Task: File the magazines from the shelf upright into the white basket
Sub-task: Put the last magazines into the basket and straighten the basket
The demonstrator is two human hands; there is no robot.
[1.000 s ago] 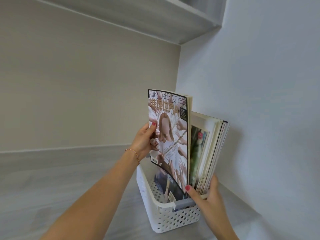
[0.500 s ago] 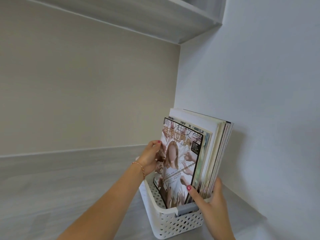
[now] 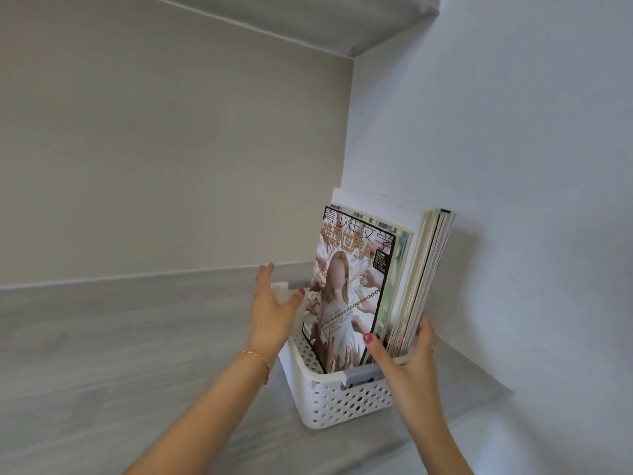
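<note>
A white perforated basket point(image 3: 342, 402) stands on the grey shelf against the right wall. Several magazines point(image 3: 421, 269) stand upright inside it, leaning right. The front magazine point(image 3: 352, 289), with a figure in white on its cover, rests in the basket against the others. My left hand point(image 3: 274, 310) hovers open just left of that cover, fingers spread, its thumb tip near the cover's left edge. My right hand point(image 3: 407, 358) grips the lower front corner of the stack, thumb on the front cover and fingers behind.
The grey wood-grain shelf surface point(image 3: 120, 354) stretches left of the basket. A beige back wall point(image 3: 171, 149) and a white side wall point(image 3: 513, 166) meet in the corner. Another shelf board point(image 3: 308, 18) hangs overhead.
The front magazine went down into the basket and settled against the stack. My left hand let go of it and opened. My right hand stayed on the stack.
</note>
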